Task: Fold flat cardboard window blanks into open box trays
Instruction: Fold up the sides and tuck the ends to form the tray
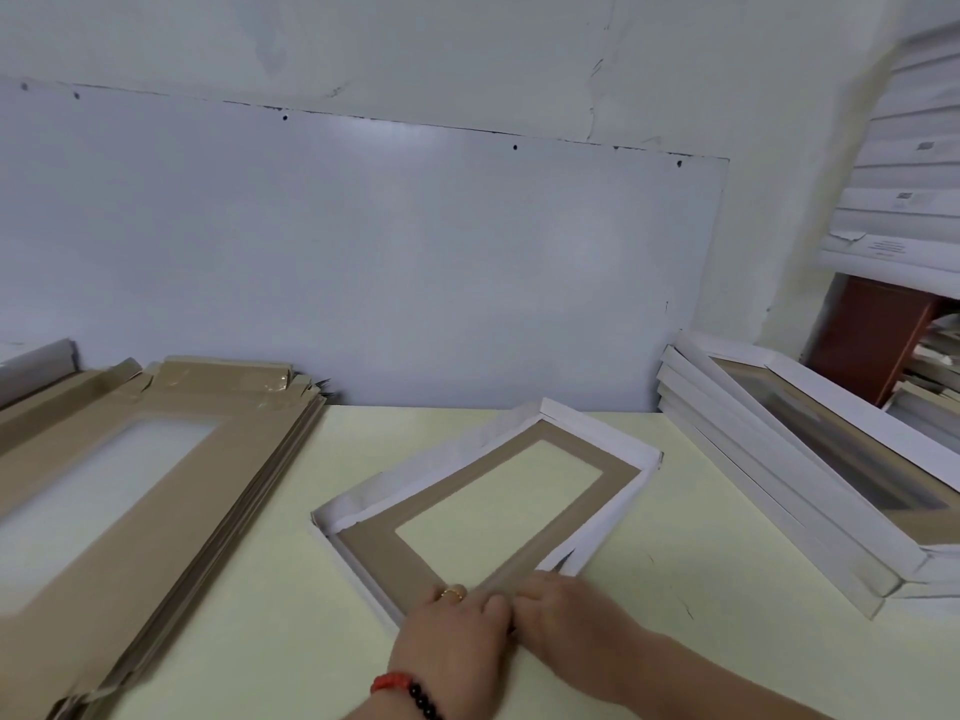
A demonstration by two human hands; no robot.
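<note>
A cardboard window tray (483, 498) lies at an angle on the pale yellow table (311, 641). Its inside is brown with a rectangular window, and its white side walls are folded up on the left, far and right sides. My left hand (457, 636) and my right hand (566, 615) meet at the tray's near corner. Both hands have their fingers curled over the near flap (498, 589), pressing and gripping it at the fold. The fingertips are partly hidden behind the flap.
A thick stack of flat brown window blanks (130, 485) fills the left of the table. A leaning stack of finished white trays (795, 485) stands at the right. A whiteboard (363, 262) backs the table. More white boxes (904, 200) are piled at the upper right.
</note>
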